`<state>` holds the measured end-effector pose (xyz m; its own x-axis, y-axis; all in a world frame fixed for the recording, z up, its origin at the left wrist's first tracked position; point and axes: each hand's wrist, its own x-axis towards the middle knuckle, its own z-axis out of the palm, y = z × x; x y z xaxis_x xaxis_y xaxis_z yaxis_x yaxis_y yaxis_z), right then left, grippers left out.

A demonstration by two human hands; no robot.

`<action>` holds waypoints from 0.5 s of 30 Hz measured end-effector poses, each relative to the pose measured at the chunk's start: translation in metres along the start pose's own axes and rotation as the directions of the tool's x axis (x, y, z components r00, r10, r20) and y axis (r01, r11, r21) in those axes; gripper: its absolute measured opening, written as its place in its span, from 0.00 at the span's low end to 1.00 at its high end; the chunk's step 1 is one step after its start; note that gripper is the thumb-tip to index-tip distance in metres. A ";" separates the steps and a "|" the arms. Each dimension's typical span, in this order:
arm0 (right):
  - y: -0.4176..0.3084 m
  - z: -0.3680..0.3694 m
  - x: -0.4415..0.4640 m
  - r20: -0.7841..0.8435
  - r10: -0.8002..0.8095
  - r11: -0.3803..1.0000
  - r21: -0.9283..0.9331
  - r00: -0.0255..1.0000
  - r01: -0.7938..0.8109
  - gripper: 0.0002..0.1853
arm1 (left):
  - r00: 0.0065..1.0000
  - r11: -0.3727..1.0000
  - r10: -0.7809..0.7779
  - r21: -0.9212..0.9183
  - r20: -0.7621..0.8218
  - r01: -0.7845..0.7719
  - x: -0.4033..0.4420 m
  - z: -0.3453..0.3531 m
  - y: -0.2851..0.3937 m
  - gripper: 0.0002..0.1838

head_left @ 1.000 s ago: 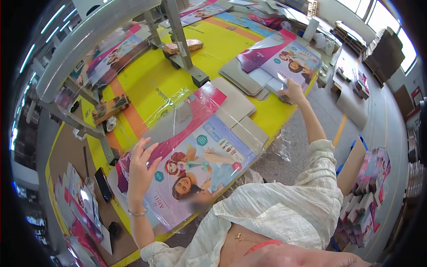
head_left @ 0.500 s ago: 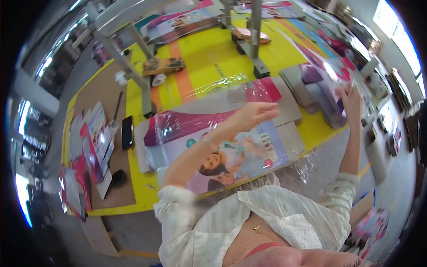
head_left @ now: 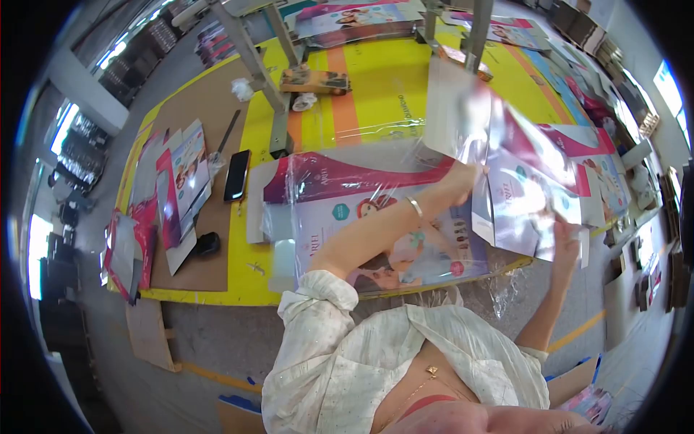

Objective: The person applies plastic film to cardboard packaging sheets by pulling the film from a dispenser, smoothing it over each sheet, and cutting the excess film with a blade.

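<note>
A glossy printed cardboard sheet (head_left: 517, 195), purple and white with folded flaps, is held up at the right of the table. Its left edge is in the grip of my left hand (head_left: 466, 182), which wears a bracelet at the wrist. My right hand (head_left: 567, 244) grips its lower right edge. Below my left forearm lies another printed cardboard sheet (head_left: 340, 186), partly covered by clear plastic film (head_left: 293, 195). The held sheet and my left arm hide part of it. More printed sheets (head_left: 603, 170) lie just beyond the held one.
Metal frame legs (head_left: 280, 134) stand on the yellow table (head_left: 253, 249). Left of centre are a black phone (head_left: 237, 176), a dark rounded item (head_left: 207, 244) and several printed pieces (head_left: 181, 177). A tape-wrapped block (head_left: 314, 81) sits behind. Loose film (head_left: 506, 289) hangs off the front edge.
My right hand has lifted the printed cardboard sheet from the right-hand pile and brought it left and nearer. My left hand, empty before, has moved right and taken its edge. The view has shifted.
</note>
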<state>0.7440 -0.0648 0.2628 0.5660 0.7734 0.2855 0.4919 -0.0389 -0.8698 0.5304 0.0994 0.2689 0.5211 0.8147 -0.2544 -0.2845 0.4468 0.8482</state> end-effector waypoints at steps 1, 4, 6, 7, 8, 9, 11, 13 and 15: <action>0.026 -0.014 0.012 -0.126 -0.011 0.989 -0.146 0.992 -0.008 0.13 | 0.999 0.999 0.026 0.024 0.021 -0.027 -0.022 0.000 0.028 0.18; 0.043 -0.010 0.018 -0.232 -0.046 0.999 -0.007 0.972 0.046 0.11 | 0.998 0.997 0.058 0.044 0.011 -0.058 -0.082 -0.024 0.092 0.24; 0.025 -0.005 0.008 -0.232 0.037 0.959 0.281 0.972 0.031 0.08 | 0.996 0.993 -0.004 -0.115 -0.086 -0.006 -0.132 -0.029 0.136 0.29; 0.016 -0.005 0.003 -0.224 0.082 0.910 0.415 0.971 0.018 0.08 | 0.971 0.973 0.228 -0.059 0.065 -0.225 -0.129 -0.067 0.130 0.33; 0.007 -0.006 -0.001 -0.207 0.132 0.843 0.538 0.969 0.000 0.07 | 0.944 0.949 0.316 -0.025 0.097 -0.315 -0.141 -0.085 0.138 0.32; 0.001 -0.011 -0.003 -0.183 0.162 0.805 0.592 0.970 -0.023 0.07 | 0.910 0.917 0.395 0.007 0.130 -0.399 -0.158 -0.100 0.141 0.32; -0.014 -0.020 -0.002 0.031 0.178 0.675 0.724 0.984 -0.144 0.06 | 0.894 0.889 0.444 0.151 -0.053 -0.433 -0.188 -0.124 0.142 0.33; -0.013 -0.020 0.004 0.232 0.150 0.580 0.766 0.961 -0.276 0.07 | 0.888 0.885 0.449 0.184 -0.095 -0.428 -0.209 -0.147 0.136 0.33; 0.005 -0.006 0.013 0.192 0.099 0.654 0.727 0.976 -0.210 0.10 | 0.885 0.889 0.443 0.196 -0.145 -0.413 -0.225 -0.167 0.122 0.33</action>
<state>0.7580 -0.0589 0.2644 0.4741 0.8729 0.1152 -0.2782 0.2727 -0.9210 0.2443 0.0323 0.3526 0.2186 0.9723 0.0829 -0.3100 -0.0114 0.9507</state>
